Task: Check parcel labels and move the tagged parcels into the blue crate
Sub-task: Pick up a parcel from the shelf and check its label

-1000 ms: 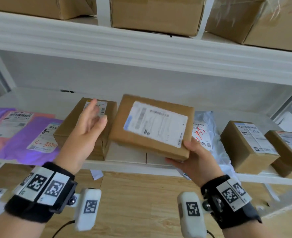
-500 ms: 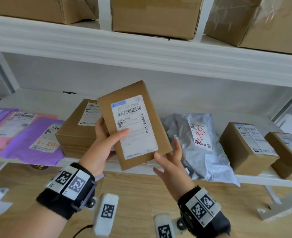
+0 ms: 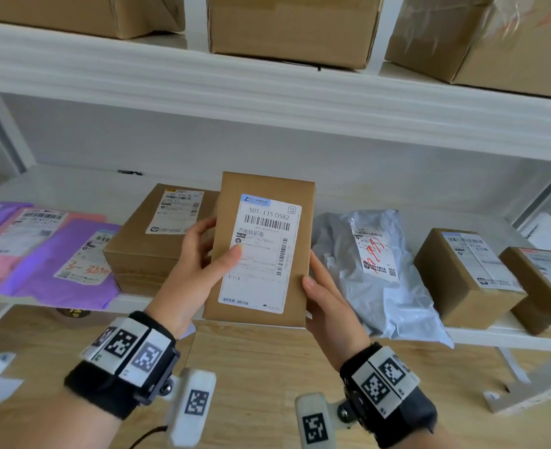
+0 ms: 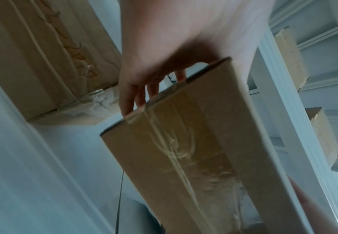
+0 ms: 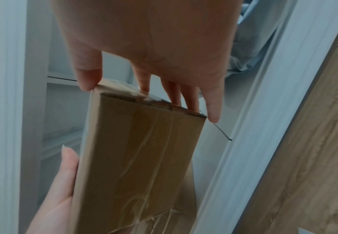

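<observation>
**boxwatcher:** So where's the flat brown parcel [image 3: 261,247] right now?

**shelfguy:** Up in the air in front of the lower shelf [image 3: 57,189], upright, white label [image 3: 261,251] facing the camera. Top line reads 501-L15 DS82. Left hand [image 3: 196,270] grips its left edge, thumb on the label, fingers behind. Right hand [image 3: 329,306] pinches the lower right corner.

**boxwatcher:** And around it?

**shelfguy:** A bigger labelled carton [image 3: 157,241] sits right behind on the shelf, purple mailers [image 3: 57,264] to the left, a grey poly bag [image 3: 374,280] and two small boxes [image 3: 462,277] to the right. Big cartons [image 3: 293,27] on the shelf above.
</observation>
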`<state>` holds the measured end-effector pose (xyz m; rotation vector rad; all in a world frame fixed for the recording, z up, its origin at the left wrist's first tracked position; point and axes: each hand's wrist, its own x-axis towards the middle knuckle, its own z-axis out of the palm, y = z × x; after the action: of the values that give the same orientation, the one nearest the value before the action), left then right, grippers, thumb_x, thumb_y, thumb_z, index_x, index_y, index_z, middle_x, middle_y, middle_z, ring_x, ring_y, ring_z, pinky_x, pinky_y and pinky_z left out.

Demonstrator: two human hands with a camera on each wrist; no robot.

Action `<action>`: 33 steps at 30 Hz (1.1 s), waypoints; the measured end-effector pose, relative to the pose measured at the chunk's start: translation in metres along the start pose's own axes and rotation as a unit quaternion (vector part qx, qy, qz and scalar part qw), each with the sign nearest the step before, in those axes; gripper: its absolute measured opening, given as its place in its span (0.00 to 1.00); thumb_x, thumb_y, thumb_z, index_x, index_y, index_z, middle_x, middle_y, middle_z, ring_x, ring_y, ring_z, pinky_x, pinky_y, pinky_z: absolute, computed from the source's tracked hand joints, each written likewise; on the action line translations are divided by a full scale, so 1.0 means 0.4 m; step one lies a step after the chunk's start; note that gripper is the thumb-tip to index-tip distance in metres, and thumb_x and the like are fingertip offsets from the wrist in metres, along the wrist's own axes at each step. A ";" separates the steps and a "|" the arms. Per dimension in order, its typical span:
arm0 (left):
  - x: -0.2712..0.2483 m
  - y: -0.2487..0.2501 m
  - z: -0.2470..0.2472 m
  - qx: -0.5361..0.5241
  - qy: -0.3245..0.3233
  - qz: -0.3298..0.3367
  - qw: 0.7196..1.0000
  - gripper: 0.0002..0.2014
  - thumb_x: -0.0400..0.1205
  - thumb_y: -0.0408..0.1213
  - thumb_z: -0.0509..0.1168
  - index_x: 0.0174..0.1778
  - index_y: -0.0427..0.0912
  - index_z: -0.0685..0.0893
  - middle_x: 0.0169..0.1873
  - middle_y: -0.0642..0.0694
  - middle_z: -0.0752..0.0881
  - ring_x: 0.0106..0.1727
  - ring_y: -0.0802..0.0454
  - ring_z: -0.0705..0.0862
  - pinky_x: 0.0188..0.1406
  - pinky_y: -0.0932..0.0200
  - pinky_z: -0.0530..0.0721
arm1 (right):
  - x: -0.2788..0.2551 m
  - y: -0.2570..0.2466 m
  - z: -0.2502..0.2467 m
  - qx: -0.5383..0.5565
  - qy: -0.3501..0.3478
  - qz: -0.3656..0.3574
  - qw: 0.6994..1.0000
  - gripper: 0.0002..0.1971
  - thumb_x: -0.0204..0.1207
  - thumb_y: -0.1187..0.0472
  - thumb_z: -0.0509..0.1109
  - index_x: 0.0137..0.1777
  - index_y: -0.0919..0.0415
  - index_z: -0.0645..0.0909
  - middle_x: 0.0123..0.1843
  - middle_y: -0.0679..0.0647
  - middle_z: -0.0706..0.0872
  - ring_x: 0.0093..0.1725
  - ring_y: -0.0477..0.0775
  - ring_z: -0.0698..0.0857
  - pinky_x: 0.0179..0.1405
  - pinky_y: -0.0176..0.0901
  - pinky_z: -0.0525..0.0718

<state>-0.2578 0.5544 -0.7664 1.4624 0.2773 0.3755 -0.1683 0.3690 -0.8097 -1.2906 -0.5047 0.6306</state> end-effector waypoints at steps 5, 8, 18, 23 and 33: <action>0.012 -0.006 0.012 0.012 0.004 -0.028 1.000 0.29 0.78 0.51 0.64 0.75 0.61 0.64 0.64 0.60 0.83 0.59 0.63 0.85 0.57 0.55 0.82 | 0.027 -0.019 0.018 -0.056 0.086 -0.007 0.995 0.28 0.78 0.42 0.60 0.79 0.42 0.67 0.75 0.41 0.76 0.76 0.43 0.73 0.77 0.52 0.69; 0.034 -0.011 0.024 0.005 0.005 -0.044 0.999 0.23 0.84 0.46 0.61 0.75 0.60 0.67 0.64 0.60 0.84 0.62 0.61 0.84 0.54 0.57 0.81 | 0.058 -0.044 0.030 -0.089 0.156 -0.012 0.984 0.24 0.85 0.50 0.56 0.79 0.53 0.69 0.75 0.46 0.77 0.75 0.43 0.73 0.79 0.45 0.67; 0.100 -0.059 0.012 0.060 0.024 -0.118 0.991 0.31 0.79 0.50 0.57 0.81 0.64 0.61 0.74 0.57 0.76 0.75 0.52 0.74 0.78 0.40 0.66 | 0.130 -0.055 0.052 -0.237 0.191 0.023 0.952 0.23 0.88 0.59 0.50 0.83 0.54 0.60 0.77 0.51 0.73 0.76 0.51 0.72 0.78 0.48 0.67; 0.104 -0.054 0.026 0.067 0.057 -0.117 0.989 0.24 0.87 0.39 0.54 0.80 0.53 0.62 0.71 0.52 0.75 0.72 0.50 0.73 0.78 0.44 0.65 | 0.169 -0.049 0.044 -0.294 0.202 0.031 0.934 0.23 0.88 0.58 0.50 0.83 0.56 0.60 0.77 0.57 0.73 0.76 0.58 0.72 0.76 0.49 0.67; 0.088 -0.085 0.024 0.071 0.020 -0.125 0.989 0.24 0.90 0.49 0.50 0.83 0.59 0.57 0.79 0.59 0.67 0.80 0.56 0.63 0.79 0.48 0.57 | 0.177 -0.019 0.037 -0.325 0.192 0.066 0.924 0.25 0.88 0.53 0.49 0.84 0.54 0.57 0.80 0.55 0.69 0.79 0.58 0.68 0.78 0.51 0.65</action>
<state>-0.2191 0.5580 -0.7978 1.5384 0.5228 0.1842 -0.1254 0.4266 -0.7993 -2.0416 -0.3056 0.3007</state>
